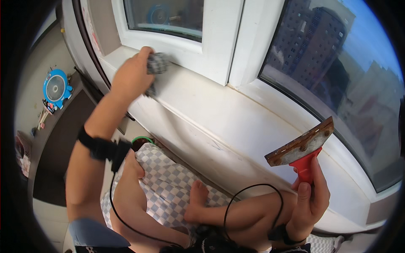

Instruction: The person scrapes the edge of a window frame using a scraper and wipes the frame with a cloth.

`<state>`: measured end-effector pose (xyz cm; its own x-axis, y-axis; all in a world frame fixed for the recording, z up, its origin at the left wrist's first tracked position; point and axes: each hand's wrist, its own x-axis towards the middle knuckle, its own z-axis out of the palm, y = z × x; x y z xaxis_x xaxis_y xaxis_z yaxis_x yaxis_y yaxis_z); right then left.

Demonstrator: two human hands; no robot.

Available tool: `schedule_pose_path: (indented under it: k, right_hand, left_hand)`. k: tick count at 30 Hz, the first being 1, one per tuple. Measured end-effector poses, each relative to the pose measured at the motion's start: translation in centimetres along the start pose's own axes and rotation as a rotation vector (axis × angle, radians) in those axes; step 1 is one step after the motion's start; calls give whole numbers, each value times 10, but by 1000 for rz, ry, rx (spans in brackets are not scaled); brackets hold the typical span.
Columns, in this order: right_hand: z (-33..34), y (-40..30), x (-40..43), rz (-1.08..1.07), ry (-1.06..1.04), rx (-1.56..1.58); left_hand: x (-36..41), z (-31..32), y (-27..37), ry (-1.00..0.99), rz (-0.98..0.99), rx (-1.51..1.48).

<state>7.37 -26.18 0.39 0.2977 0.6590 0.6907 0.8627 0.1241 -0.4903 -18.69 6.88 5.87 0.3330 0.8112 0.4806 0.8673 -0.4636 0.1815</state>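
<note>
My left hand (133,77) is closed around a crumpled grey checked cloth (158,63), slightly blurred. The cloth lies against the white windowsill (202,91), just below the frame of the white window sash (215,63). In my right hand (311,202) is a scraper (300,150) with a red handle and a wide, rusty metal blade. Its blade points up and away from me, held in front of the sill's right part; whether it touches anything cannot be told.
My bare legs rest on grey-and-white checked bedding (167,167) below the sill. Black cables (250,186) loop from both wrist straps. A green-rimmed container (142,139) stands near the wall. At left, a blue fan (55,87) sits on a dark desk (60,151) among small items.
</note>
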Motion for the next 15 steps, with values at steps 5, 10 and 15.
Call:
schedule_pose_path:
  k: [5,10,15]
  right_hand:
    - [-2,-8,1,131,-53,134]
    - [-5,-12,2,106,-40,154]
    - [-9,-8,3,77,-9,185]
  left_hand:
    - [-17,22,128,363,530,-374]
    - [-10,49,197,261,629,-188]
    - [-15,33,158,101,675,-174]
